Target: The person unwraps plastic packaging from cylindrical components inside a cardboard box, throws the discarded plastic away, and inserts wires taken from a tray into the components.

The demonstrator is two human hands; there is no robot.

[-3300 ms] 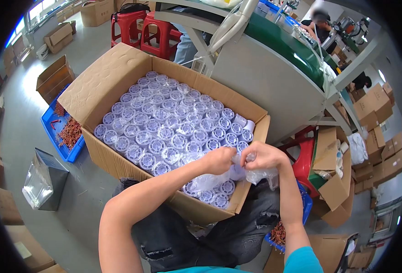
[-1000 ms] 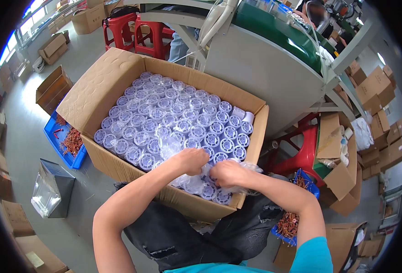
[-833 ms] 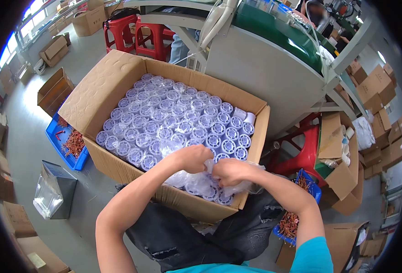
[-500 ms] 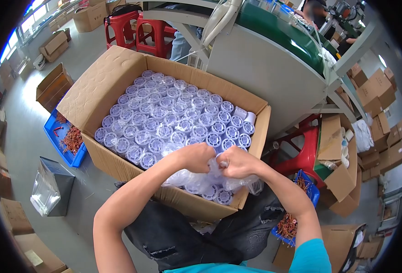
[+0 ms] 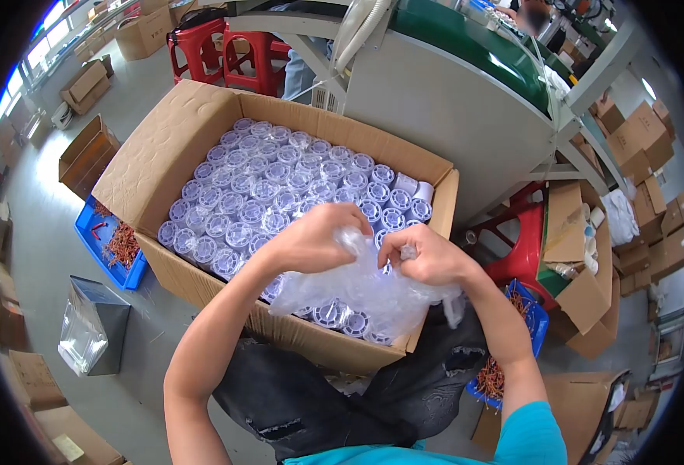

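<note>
A large open cardboard box (image 5: pixel 163 267) stands before my knees, packed with rows of white round plastic parts (image 5: pixel 250 211), most under clear film. Over its near right part, my two hands grip a bunched clear plastic bag (image 5: pixel 349 291). My left hand (image 5: pixel 322 236) is closed on the bag's gathered edge. A short way to the right, my right hand (image 5: pixel 425 256) also clutches the plastic, fingers curled. The bag hangs between and below both hands, covering some of the parts and reaching over the box's near edge.
A grey machine (image 5: pixel 450 116) with a green belt stands beyond the box. Blue trays (image 5: pixel 131 275) of reddish-brown pieces flank it. Red stools (image 5: pixel 253 66) stand behind, and a red stool (image 5: pixel 520 240) sits right. A metal bin (image 5: pixel 98 325) is on the left. Another person works at the back.
Both hands have lifted slightly and moved a little apart, pulling the plastic bag up. More of the bag now spreads between them. The view has shifted slightly.
</note>
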